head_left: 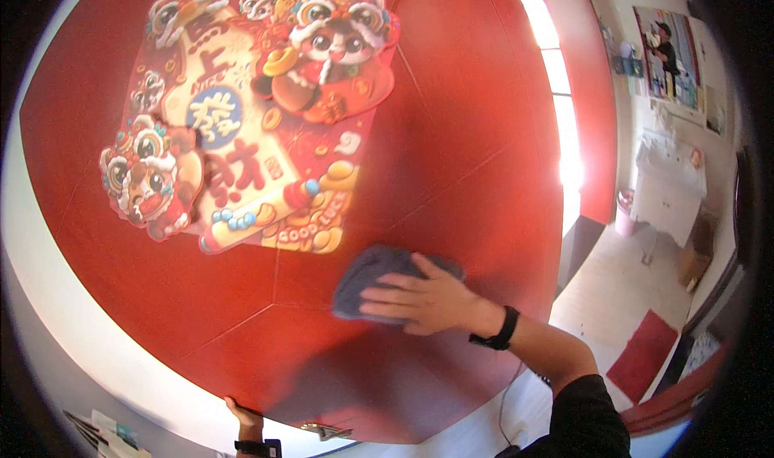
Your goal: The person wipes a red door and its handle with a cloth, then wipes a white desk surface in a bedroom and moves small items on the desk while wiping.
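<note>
Head view: the right hand (427,301) lies flat, fingers stretched out rather than curled, on a grey cloth (351,293) against the red door (463,168). At the door's edge is the left hand (242,414), near the handle (326,432); whether it grips the edge, I cannot tell. Just beyond the cloth, up and left, is a colourful poster (258,143). Farther right, a red mat (642,357) lies on the floor (592,297), near a white cabinet (667,188).

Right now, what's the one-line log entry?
right grip: flat on grey cloth | cloth: against red panel | left grip: at panel edge | poster: on panel
</note>
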Demonstrator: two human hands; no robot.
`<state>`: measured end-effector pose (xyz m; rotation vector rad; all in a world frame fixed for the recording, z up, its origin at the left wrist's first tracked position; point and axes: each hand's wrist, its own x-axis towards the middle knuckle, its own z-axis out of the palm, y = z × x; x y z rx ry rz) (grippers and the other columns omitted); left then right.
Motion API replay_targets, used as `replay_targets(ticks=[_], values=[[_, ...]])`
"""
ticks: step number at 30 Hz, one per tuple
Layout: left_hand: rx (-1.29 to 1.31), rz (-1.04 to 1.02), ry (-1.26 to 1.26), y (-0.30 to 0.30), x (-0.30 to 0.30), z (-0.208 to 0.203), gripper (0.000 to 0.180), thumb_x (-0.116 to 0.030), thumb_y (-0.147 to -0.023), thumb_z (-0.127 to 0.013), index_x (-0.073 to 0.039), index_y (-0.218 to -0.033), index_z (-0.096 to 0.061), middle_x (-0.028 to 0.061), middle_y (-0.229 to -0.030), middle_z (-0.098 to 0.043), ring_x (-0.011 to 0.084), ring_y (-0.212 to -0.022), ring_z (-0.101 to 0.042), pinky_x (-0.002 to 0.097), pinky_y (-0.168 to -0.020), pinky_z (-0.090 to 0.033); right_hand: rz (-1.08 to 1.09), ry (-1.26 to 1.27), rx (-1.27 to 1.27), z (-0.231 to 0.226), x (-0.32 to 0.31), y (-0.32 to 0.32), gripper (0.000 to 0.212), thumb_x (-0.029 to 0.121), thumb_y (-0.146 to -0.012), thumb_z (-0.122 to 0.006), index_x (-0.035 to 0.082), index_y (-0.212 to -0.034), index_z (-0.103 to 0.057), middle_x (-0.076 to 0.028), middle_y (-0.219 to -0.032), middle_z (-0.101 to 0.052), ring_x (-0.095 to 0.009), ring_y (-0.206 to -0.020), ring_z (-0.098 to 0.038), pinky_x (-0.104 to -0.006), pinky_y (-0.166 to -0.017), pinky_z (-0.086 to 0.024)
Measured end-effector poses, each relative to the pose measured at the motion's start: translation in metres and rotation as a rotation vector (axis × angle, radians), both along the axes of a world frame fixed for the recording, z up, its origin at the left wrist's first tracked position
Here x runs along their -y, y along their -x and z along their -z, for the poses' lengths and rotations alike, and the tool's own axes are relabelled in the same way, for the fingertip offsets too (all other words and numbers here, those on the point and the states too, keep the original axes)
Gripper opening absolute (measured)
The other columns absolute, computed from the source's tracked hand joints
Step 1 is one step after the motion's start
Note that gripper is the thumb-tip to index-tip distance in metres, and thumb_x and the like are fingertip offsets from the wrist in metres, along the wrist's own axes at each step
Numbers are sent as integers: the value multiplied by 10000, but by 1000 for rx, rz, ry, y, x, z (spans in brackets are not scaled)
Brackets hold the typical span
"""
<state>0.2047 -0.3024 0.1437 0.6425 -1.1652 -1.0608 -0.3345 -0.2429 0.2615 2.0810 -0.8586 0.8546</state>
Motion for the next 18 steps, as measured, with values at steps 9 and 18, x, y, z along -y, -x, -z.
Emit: replay_targets(ticks=[9, 18], values=[[-125, -286, -77, 14, 17, 21, 896, -732, -866, -355, -79, -1473, -256, 108, -1486, -341, 322, -1340, -335, 478, -1102, -276, 280, 54, 250, -126, -7, 156, 905, 277, -575, -681, 204, -1432, -399, -82, -1526, -303, -347, -1411, -241, -674, -1074, -180], [-215, -330, 61, 35, 15, 16, 803, -624, -903, -450, -9, -1409, -342, 129, -1397, -443, 288, -1275, -433, 439, -1063, -344, 229, 541, 412, -414, 81, 229, 753, 277, -784, -514, 233, -1495, -271, -77, -1582, -175, -361, -1449, -128, -606, -1106, -164]])
